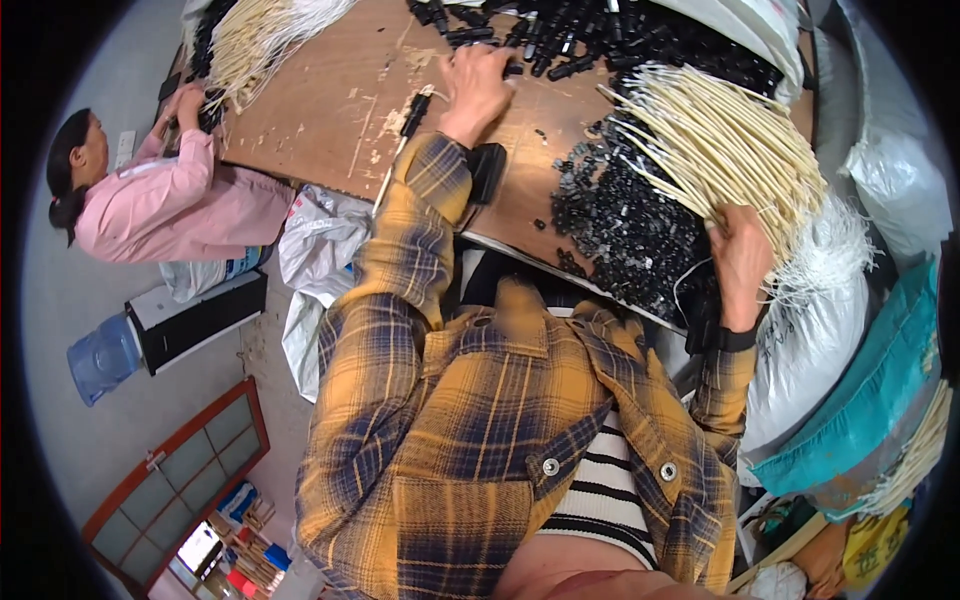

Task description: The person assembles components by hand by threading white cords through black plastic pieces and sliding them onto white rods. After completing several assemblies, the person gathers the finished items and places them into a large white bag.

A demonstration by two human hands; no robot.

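The left hand (476, 88) lay knuckles-up on the brown wooden table (330, 110) near its far edge, fingers curled down among the loose black plastic connectors (560, 35) scattered there, though whether they were closed on one could not be told. Over at the table's right edge, the right hand (742, 262) was clamped on the bundle of cream-white cords (720, 140), which fanned out over a heap of small black parts (620, 215). At the table's left corner, a co-worker in a pink jacket (165, 205) handled another cream bundle (250, 40).
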